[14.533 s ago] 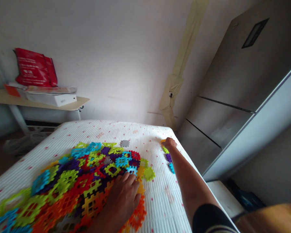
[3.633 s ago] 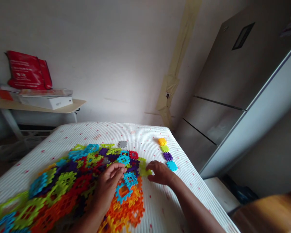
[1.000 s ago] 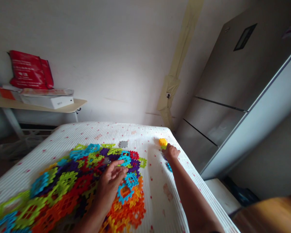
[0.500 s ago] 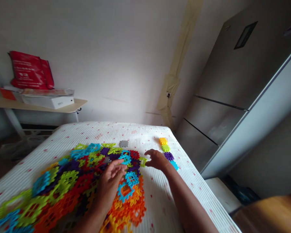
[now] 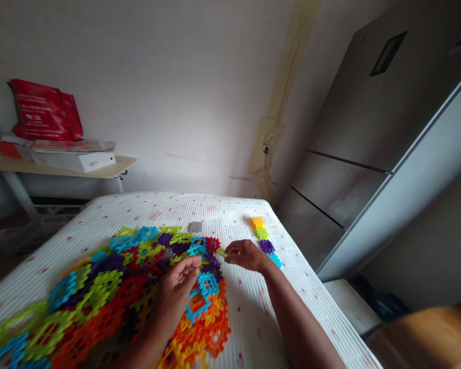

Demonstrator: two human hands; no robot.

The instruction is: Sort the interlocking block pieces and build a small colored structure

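The right hand, curled leftward, pinches a green piece.

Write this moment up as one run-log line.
left hand: half-curled above toothed plastic tiles | right hand: pinching tilted lime-green tile | row at right on spotted cloth: yellow tile, lime tile, purple tile, light-blue tile

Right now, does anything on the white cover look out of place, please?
Only the grey piece stands out: it lies just beyond the mixed pile, away from the row at right.
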